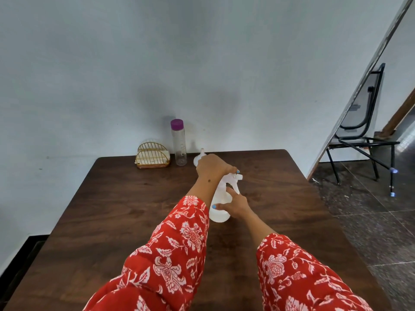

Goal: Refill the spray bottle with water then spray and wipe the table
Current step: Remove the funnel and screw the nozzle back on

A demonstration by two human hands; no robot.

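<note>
No legible text, labels or numbers anywhere.

A dark wood-grain desk (139, 212) with a matt finish. A translucent white plastic spray bottle (221, 205). A gold wire holder (152, 158).

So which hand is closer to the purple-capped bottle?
Left. The left hand grips the spray bottle's head, just right of the purple-capped bottle; the right hand holds the body, nearer the person.

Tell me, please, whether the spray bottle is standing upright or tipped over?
Upright: the spray bottle stands on its base on the table, sprayer head uppermost under the left hand.
</note>
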